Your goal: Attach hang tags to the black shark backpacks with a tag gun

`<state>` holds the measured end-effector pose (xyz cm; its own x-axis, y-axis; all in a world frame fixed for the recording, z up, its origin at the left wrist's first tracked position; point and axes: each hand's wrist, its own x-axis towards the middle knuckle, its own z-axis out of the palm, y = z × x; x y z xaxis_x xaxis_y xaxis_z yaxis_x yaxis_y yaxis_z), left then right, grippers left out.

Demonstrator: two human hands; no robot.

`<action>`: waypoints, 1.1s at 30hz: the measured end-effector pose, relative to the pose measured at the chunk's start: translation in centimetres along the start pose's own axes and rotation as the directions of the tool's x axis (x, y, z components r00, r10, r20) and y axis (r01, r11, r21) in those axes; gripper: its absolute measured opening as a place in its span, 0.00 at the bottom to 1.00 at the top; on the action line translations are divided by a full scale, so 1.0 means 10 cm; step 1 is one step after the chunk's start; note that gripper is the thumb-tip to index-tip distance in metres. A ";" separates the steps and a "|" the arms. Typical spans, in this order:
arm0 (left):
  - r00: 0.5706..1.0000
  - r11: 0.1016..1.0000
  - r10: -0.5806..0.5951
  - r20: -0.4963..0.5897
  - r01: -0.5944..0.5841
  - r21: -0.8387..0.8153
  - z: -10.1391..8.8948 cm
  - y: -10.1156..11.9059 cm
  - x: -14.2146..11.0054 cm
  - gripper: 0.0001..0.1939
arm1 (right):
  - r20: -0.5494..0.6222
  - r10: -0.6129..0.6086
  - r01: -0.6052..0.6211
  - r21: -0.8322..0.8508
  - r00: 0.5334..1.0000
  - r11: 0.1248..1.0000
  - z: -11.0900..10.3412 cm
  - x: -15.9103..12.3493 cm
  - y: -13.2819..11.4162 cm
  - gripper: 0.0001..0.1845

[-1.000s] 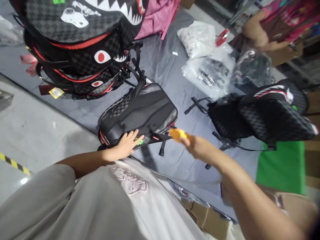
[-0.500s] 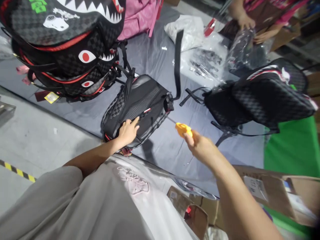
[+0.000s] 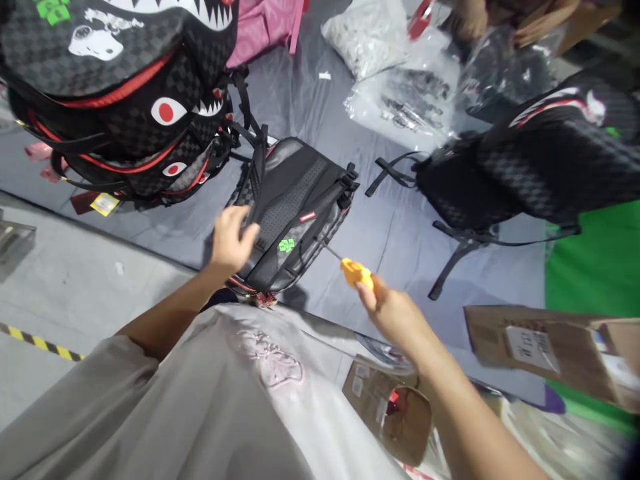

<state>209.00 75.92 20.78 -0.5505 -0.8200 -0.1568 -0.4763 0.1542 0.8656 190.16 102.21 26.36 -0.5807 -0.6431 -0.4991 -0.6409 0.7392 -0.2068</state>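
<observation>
A black backpack (image 3: 285, 200) lies on the grey-covered table in front of me, its strap side up. It has a small red label and a green patch (image 3: 287, 245). My left hand (image 3: 231, 241) is at the backpack's near left edge, thumb and fingers apart, with nothing visible in it. In my right hand (image 3: 387, 300) is a yellow-handled tool (image 3: 356, 272) with a thin dark shaft. The shaft points at the backpack's right side, close to the green patch; whether its tip touches the fabric I cannot tell.
Stacked shark-face backpacks (image 3: 125, 113) rise at the left, beside a pink bag (image 3: 267, 30). Clear plastic bags (image 3: 407, 103) and another black backpack (image 3: 550, 160) are to the right. A co-worker's hands (image 3: 545, 23) hold plastic beyond. Cardboard boxes (image 3: 530, 347) stand at the near right.
My left hand has lifted off the backpack's middle and shifted left. The upright strap has come down, the green patch now shows, and the yellow-handled tool is lower and nearer the backpack.
</observation>
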 end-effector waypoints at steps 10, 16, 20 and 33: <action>0.739 0.634 -0.405 0.539 0.652 -0.417 -0.34 -0.47 0.47 0.26 | 0.099 0.106 -0.111 0.048 0.989 0.993 1.11 -0.45 -0.78 0.19; 0.600 0.482 -0.178 0.780 0.744 -0.462 -0.06 -0.53 0.53 0.35 | 0.023 0.090 -0.093 0.166 0.996 0.982 1.31 -0.05 -1.25 0.20; 0.527 0.471 -0.142 0.838 0.781 -0.411 -0.11 -0.67 0.66 0.42 | -0.022 0.281 -0.272 0.188 0.959 0.944 1.41 -0.18 -1.14 0.20; 0.480 0.442 -0.097 0.872 0.806 -0.394 -0.10 -0.65 0.82 0.49 | -0.061 0.421 -0.399 0.218 0.905 0.891 1.55 0.07 -1.11 0.21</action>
